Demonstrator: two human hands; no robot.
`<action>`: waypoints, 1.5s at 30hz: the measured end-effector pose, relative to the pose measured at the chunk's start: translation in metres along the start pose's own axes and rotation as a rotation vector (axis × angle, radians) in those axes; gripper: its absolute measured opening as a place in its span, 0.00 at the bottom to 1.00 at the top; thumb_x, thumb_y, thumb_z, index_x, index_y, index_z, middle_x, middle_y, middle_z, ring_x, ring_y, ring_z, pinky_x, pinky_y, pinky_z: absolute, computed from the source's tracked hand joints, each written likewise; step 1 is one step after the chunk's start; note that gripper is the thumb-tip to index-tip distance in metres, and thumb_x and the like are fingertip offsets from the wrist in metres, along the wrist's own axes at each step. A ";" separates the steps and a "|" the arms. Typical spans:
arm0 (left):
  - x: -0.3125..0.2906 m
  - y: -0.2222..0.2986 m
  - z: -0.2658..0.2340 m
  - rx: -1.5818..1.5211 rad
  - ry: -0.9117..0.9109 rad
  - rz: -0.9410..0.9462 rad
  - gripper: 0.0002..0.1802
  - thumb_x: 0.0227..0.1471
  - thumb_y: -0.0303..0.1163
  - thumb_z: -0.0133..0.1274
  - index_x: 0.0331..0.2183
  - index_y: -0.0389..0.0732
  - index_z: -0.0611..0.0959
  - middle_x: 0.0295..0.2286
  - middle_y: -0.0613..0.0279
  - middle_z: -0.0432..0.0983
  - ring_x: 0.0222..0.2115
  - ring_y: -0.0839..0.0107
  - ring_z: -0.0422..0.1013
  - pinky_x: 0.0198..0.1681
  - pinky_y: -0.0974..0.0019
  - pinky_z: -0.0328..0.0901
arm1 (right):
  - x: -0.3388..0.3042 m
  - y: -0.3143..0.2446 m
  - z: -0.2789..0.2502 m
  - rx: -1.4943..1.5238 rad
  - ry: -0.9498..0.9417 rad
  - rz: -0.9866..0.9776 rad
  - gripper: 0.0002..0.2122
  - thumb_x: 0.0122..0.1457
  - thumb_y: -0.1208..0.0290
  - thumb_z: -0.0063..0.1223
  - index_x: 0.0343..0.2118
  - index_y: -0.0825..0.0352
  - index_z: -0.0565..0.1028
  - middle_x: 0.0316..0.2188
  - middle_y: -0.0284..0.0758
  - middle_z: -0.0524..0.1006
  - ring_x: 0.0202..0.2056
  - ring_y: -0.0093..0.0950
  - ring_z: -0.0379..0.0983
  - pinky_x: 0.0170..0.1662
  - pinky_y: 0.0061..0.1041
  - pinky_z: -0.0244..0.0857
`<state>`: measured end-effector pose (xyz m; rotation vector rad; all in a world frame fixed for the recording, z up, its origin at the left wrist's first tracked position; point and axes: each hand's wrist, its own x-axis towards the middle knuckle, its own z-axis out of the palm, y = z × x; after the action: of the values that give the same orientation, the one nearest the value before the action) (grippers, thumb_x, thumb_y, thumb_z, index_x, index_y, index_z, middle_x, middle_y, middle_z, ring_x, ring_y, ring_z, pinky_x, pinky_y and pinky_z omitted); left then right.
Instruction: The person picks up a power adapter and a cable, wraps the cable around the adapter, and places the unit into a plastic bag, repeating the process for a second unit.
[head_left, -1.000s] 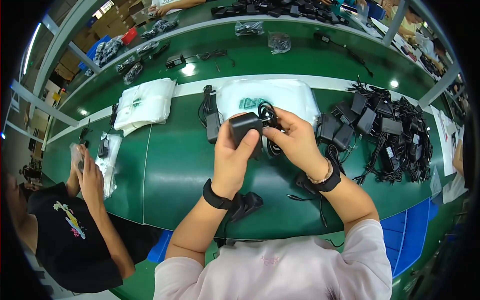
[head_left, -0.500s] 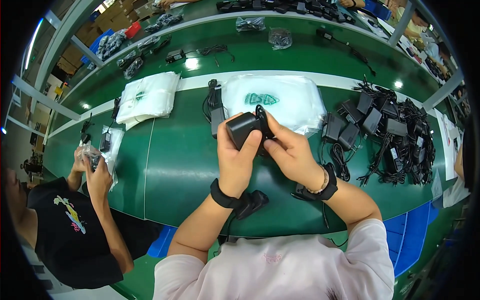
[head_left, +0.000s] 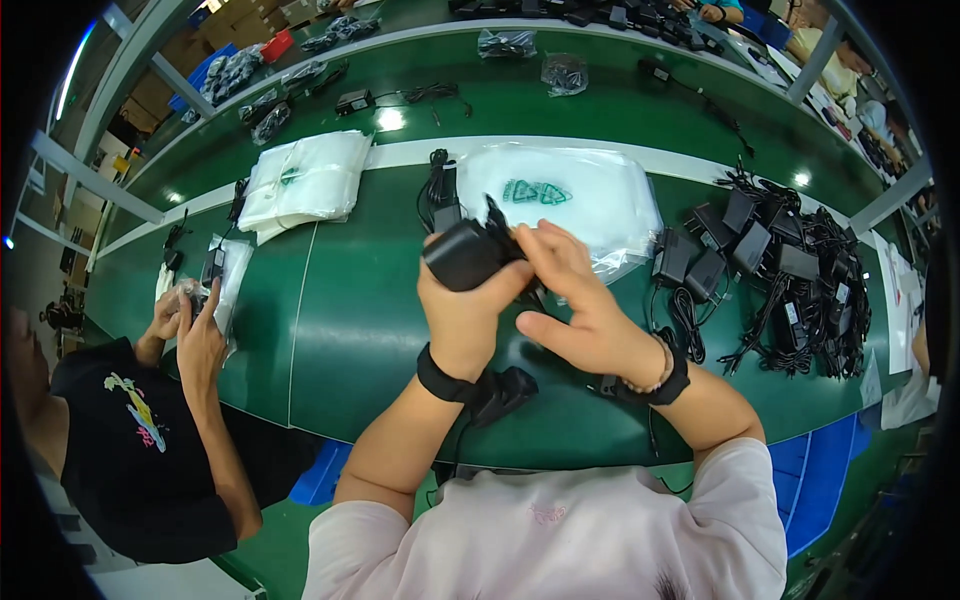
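Above the middle of the green table, my left hand (head_left: 462, 315) is closed round a black power adapter (head_left: 460, 257), its thumb pressed toward the cord side. The adapter's bundled black cord (head_left: 497, 222) sticks up between my hands. My right hand (head_left: 585, 300) lies alongside that cord, fingers stretched out and thumb spread apart; whether the fingertips touch the cord is hard to tell. Behind the hands is a stack of clear plastic bags (head_left: 600, 200) with a green print. Another black adapter (head_left: 505, 397) lies on the table below my left wrist.
On the right lies a heap of black adapters (head_left: 795, 262) with tangled cords. A second bag stack (head_left: 310, 180) sits to the left. A co-worker in a black shirt (head_left: 140, 450) handles a small bagged item at far left. Blue bins (head_left: 810, 480) stand under the table edge. A raised green shelf (head_left: 620, 110) runs behind.
My right hand has loosened from the adapter, its fingers straightening and thumb spreading. The adapter has tilted and shifted slightly left in my left hand. The co-worker's hands have lowered slightly.
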<state>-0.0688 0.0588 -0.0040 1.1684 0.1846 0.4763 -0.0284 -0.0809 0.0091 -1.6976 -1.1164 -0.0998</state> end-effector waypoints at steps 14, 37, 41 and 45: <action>-0.023 -0.009 0.012 -0.035 -0.142 0.383 0.22 0.35 0.13 0.58 0.35 0.35 0.68 0.29 0.59 0.73 0.32 0.69 0.72 0.39 0.67 0.67 | -0.006 0.015 0.005 1.270 0.131 0.854 0.15 0.62 0.65 0.39 0.43 0.71 0.70 0.35 0.34 0.73 0.36 0.20 0.69 0.41 0.21 0.63; 0.022 0.003 0.059 -0.414 -0.478 -0.236 0.25 0.45 0.39 0.57 0.44 0.37 0.70 0.37 0.62 0.70 0.39 0.67 0.67 0.43 0.67 0.62 | 0.014 -0.018 -0.083 0.207 0.475 0.355 0.17 0.56 0.63 0.50 0.42 0.72 0.66 0.36 0.35 0.73 0.36 0.27 0.70 0.41 0.23 0.64; 0.038 -0.027 0.095 1.186 -0.447 0.224 0.26 0.37 0.40 0.60 0.38 0.36 0.74 0.34 0.53 0.70 0.39 0.59 0.69 0.38 0.62 0.66 | -0.002 -0.027 -0.149 0.492 0.748 0.125 0.15 0.59 0.61 0.46 0.37 0.71 0.69 0.30 0.33 0.74 0.30 0.20 0.69 0.34 0.19 0.63; 0.043 -0.058 0.110 1.555 -0.482 0.317 0.20 0.34 0.36 0.60 0.30 0.34 0.77 0.30 0.48 0.72 0.33 0.53 0.71 0.34 0.56 0.68 | -0.014 -0.047 -0.168 0.519 0.807 0.004 0.15 0.59 0.61 0.46 0.37 0.71 0.69 0.32 0.33 0.74 0.30 0.22 0.69 0.33 0.19 0.62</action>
<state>0.0269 -0.0315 -0.0096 2.8219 -0.1062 0.2496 0.0033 -0.2210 0.1089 -1.0268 -0.4659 -0.4143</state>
